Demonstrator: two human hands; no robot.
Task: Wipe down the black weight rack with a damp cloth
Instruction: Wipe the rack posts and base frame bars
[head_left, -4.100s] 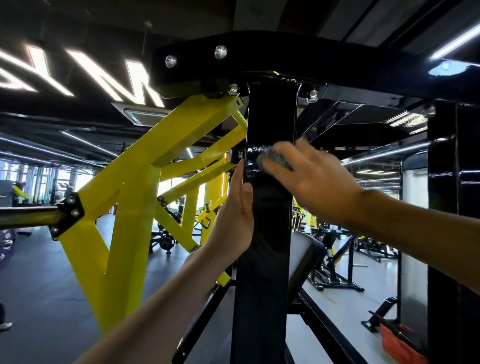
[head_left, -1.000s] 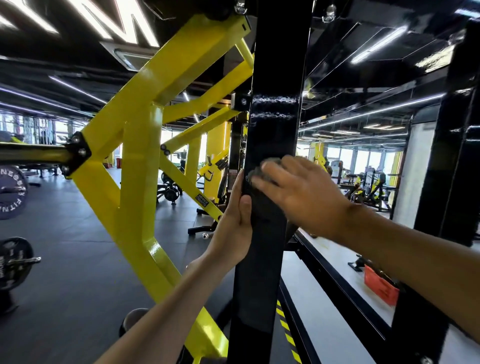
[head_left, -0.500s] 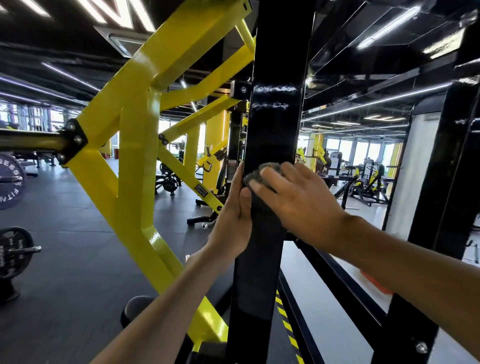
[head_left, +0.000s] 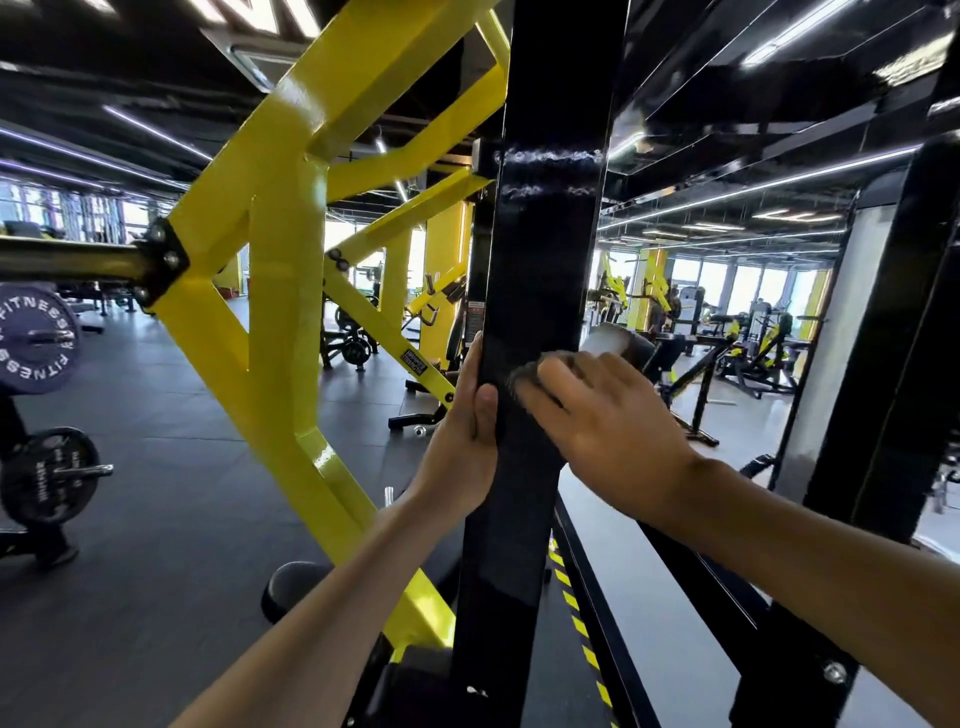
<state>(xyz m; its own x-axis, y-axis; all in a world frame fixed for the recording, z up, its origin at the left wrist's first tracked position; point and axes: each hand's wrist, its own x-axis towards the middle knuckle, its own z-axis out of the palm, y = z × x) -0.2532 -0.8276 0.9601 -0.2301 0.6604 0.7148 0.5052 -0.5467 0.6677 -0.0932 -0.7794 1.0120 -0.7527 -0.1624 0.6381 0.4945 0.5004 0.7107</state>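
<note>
A tall black upright post of the weight rack (head_left: 545, 249) runs through the middle of the view, glossy with wet streaks higher up. My right hand (head_left: 602, 415) presses a dark grey cloth (head_left: 522, 375) against the post's front face; only the cloth's edge shows past my fingers. My left hand (head_left: 467, 431) grips the post's left edge, thumb on the front, fingers wrapped behind and hidden.
A yellow machine frame (head_left: 280, 291) stands close on the left with a steel bar (head_left: 67, 260) and weight plates (head_left: 44, 475). Another black upright (head_left: 893, 364) rises at the right. Yellow-black hazard tape (head_left: 582, 629) marks the floor by the base rail.
My right hand and the cloth have slid down the post from near the top crossbeam to mid height. My left hand has followed down the left edge, and my view has dropped.
</note>
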